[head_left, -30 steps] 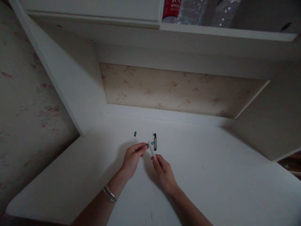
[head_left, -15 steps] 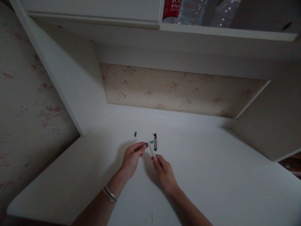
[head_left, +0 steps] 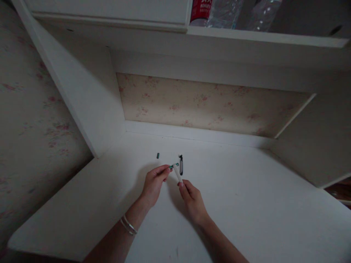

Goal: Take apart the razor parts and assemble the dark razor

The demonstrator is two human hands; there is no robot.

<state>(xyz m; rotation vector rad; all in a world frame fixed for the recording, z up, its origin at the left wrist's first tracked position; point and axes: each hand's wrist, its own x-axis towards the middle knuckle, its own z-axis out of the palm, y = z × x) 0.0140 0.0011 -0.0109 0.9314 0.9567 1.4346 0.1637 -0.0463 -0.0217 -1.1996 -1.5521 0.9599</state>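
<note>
head view: fingers of our left hand [head_left: 152, 185], with a small dark green piece [head_left: 158, 155] lying on the bench [head_left: 236, 215] beyond them, pinch a green strip [head_left: 171, 167]; a white stick [head_left: 178, 174] overlaps it, just left of a black-and-grey item [head_left: 181, 166]; farthest right, fingers of our right hand [head_left: 193, 202] grip the stick's near end.

Mid-frame, a stick [head_left: 178, 174] overlaps a strip [head_left: 171, 167]; on the desk [head_left: 236, 212] a piece [head_left: 158, 155] lies to their upper left, a tool [head_left: 181, 167] just right; bottles [head_left: 225, 14] stand upper right.
</note>
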